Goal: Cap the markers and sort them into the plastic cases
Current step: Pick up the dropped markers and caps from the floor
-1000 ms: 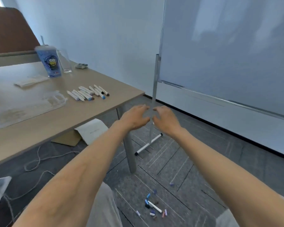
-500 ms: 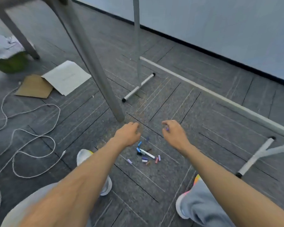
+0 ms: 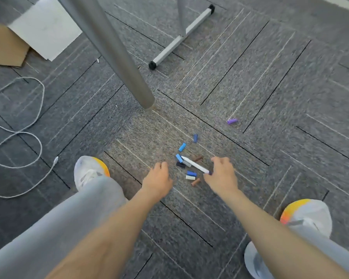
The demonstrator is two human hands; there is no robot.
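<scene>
1. Early stage: loose caps (image 3: 182, 147) lie scattered on the carpet by the marker (image 3: 195, 164); no case in view.
2. Marker lies flat, long axis diagonal, dark tip toward the right hand (image 3: 222, 176).
3. Right fingers seemingly touching the tip, not clamped.
4. Left hand (image 3: 158, 178) left of the marker, loosely curled, empty.

Two hands reach down to marker caps scattered on grey carpet.

The left hand (image 3: 157, 179) hovers with fingers curled, just left of the pile of caps (image 3: 186, 164). The right hand (image 3: 222, 176) has its fingertips at the dark end of a white marker (image 3: 194, 164) lying among blue, brown and white caps. A purple cap (image 3: 232, 121) lies well apart, up and to the right. A table leg (image 3: 117, 55) slants down above the pile, and a white cable (image 3: 31, 121) loops at left.
</scene>
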